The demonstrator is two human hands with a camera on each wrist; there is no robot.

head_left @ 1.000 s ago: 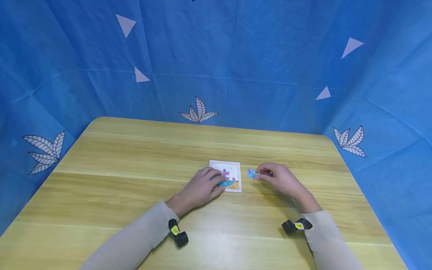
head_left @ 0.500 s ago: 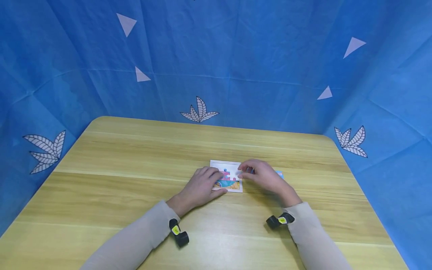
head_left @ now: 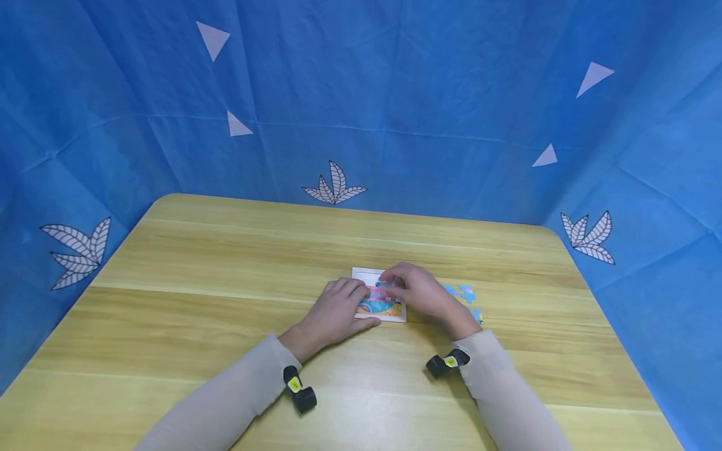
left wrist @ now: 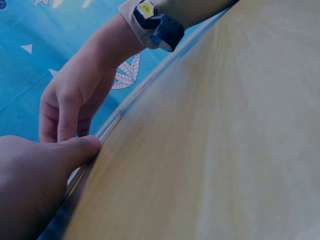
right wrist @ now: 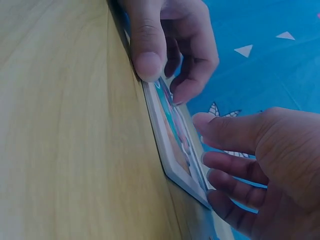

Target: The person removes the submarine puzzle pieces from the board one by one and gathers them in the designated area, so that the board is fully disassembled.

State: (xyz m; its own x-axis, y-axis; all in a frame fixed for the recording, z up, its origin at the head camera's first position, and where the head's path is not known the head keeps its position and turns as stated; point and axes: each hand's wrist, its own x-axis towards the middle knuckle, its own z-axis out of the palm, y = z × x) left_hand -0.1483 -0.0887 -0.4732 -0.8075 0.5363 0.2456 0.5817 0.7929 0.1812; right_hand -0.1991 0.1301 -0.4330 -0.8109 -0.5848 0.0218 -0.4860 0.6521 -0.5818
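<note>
A white-rimmed jigsaw tray (head_left: 363,270) lies flat on the table, with pink, teal and orange pieces fitted in its near part. My left hand (head_left: 336,311) holds the tray's left side, thumb along the near edge and fingers over the pieces. Above the tray's right half, my right hand (head_left: 424,295) pinches a small bluish puzzle piece (head_left: 387,284), mostly hidden by the fingers. In the right wrist view the tray's rim (right wrist: 159,135) runs between both hands, and the right thumb (right wrist: 235,131) hides what the fingertips hold.
Several loose blue puzzle pieces (head_left: 467,294) lie on the wooden table (head_left: 242,263) to the right of the tray, partly behind my right wrist. A blue patterned cloth (head_left: 440,94) hangs beyond the table's far edge.
My right hand has moved left from beside the tray to above it, carrying a blue puzzle piece. Loose pieces behind it have come into view. My left hand has stayed on the tray.
</note>
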